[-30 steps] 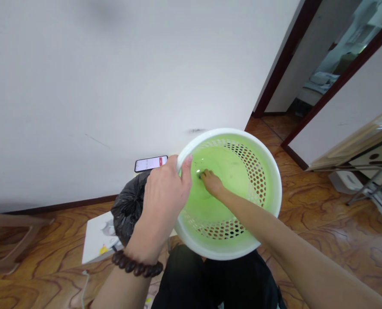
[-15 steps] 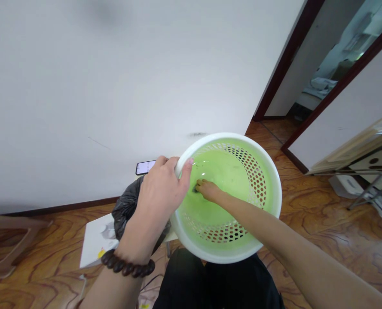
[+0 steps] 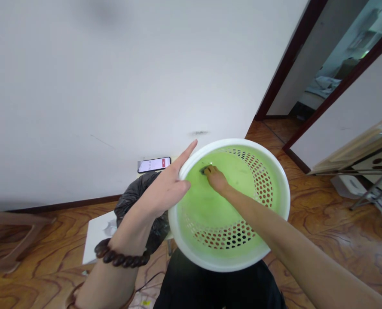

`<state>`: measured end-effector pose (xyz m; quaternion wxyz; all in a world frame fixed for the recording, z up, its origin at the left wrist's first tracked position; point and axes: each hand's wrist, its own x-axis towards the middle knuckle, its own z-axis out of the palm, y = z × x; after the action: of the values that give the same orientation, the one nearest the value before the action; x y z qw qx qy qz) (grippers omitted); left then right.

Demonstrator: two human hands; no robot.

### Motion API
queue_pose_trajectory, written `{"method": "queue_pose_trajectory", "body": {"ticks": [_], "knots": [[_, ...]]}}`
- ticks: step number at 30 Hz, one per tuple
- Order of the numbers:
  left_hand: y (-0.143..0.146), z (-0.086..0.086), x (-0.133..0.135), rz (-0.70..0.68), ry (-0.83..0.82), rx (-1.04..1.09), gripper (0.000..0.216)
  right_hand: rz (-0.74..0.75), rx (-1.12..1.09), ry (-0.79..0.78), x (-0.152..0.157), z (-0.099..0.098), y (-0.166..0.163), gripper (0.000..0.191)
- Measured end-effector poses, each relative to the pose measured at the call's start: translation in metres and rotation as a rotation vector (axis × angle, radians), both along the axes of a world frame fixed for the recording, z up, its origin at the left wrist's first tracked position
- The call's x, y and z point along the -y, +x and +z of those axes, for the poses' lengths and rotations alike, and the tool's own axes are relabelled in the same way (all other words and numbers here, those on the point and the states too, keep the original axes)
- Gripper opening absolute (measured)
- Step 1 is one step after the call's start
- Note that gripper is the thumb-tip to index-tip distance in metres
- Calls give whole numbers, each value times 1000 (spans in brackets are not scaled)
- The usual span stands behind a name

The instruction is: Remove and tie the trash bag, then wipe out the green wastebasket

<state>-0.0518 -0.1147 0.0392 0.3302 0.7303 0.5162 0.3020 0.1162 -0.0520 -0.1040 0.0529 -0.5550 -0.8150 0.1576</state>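
A round green plastic basket with a white rim and rows of holes tilts over my lap. My left hand holds the basket's left rim, thumb inside and index finger stretched up along the outside. Inside the basket, my right hand pinches a small dark grey piece at the upper left of the green bottom. Too little of that piece shows to tell its kind.
A phone with a lit screen lies by the wall behind my left hand. A black plastic bag hangs beside my left wrist. A white box and a brown stool are at the left. A doorway opens at the right.
My right hand has moved up and slightly right across the basket's bottom with the grey piece. My left index finger has straightened out, and the basket has shifted slightly right and down.
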Motion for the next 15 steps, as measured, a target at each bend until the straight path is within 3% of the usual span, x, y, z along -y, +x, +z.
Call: {"method": "queue_pose_trajectory", "body": {"ticks": [6,10,15], "knots": [[-4,-5,-6,73,36,-25,82,34,86,3,-3,-13,-6,34],[-5,-7,-7,65,10,15,82,-17,145,37,-13,-26,1,26],[-2,-1,-6,89,-14,16,82,84,168,-14,-15,-33,5,24]]}}
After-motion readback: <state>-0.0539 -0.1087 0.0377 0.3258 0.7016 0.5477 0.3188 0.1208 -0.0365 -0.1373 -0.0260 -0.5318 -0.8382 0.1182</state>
